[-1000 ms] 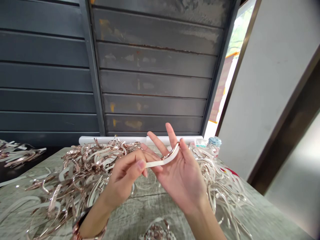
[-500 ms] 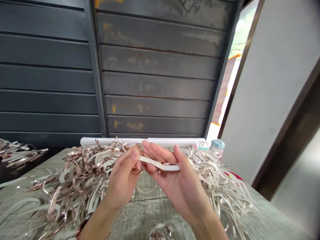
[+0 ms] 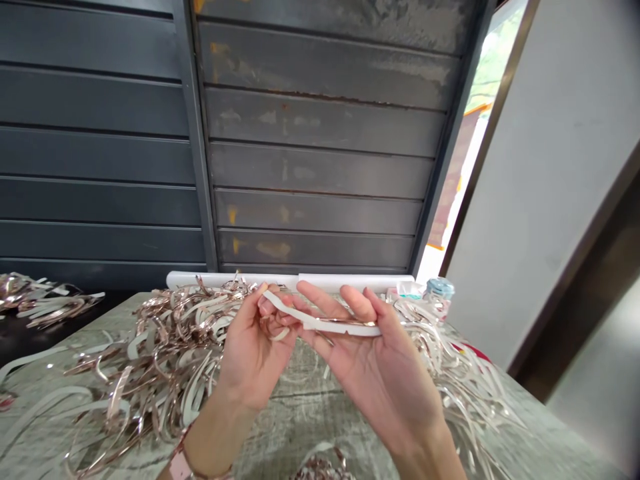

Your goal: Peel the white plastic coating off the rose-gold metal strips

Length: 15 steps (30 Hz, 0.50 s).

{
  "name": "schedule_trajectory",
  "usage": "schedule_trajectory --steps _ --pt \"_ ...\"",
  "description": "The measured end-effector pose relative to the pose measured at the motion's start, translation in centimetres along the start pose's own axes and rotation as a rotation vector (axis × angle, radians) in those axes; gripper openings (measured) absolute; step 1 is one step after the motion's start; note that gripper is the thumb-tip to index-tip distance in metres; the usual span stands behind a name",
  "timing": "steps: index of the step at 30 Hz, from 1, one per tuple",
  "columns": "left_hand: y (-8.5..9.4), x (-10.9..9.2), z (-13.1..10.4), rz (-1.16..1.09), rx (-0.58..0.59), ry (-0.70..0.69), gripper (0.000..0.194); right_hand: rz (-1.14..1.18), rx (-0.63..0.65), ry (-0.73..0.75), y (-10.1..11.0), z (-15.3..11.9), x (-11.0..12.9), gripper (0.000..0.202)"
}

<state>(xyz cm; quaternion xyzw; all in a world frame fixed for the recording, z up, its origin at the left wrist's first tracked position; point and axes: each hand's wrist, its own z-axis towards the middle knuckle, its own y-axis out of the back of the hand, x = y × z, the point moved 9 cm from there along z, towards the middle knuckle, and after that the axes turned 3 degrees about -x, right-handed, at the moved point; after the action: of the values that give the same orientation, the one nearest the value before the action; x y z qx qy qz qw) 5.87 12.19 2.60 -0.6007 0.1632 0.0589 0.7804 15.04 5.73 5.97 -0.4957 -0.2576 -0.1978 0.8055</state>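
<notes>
A narrow strip (image 3: 330, 326), white on one face and shiny rose-gold along its edge, stretches between my two hands above the tabletop. My left hand (image 3: 253, 357) pinches its left end, with thumb and fingers curled around it. A small curl of strip also shows among those fingers. My right hand (image 3: 385, 383) is palm up, and its thumb presses the strip's right end against the hand while the other fingers lean apart behind it. On the left of my hands lies a tangled heap of similar strips (image 3: 155, 360); another heap (image 3: 465, 393) lies to the right.
Long white rolls (image 3: 350, 283) lie along the table's back edge, before a grey slatted panel (image 3: 320, 173). A jar with a blue lid (image 3: 440, 290) and a tissue pack (image 3: 409, 291) stand at back right. More strips (image 3: 50, 300) rest on a dark surface at far left.
My left hand has turned and lifted its end of the strip. A longer length now spans the hands, and my right hand has shifted slightly right with its fingers more spread.
</notes>
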Motion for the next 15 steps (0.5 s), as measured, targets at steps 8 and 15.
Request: schedule_trajectory --steps 8,15 --pt "2.2 0.4 1.1 -0.112 -0.154 0.068 0.023 -0.018 0.003 0.028 0.2 0.3 0.4 0.054" --pt "1.8 -1.4 0.8 -0.169 -0.192 -0.032 0.033 -0.063 -0.047 0.056 1.0 0.5 1.2 0.053"
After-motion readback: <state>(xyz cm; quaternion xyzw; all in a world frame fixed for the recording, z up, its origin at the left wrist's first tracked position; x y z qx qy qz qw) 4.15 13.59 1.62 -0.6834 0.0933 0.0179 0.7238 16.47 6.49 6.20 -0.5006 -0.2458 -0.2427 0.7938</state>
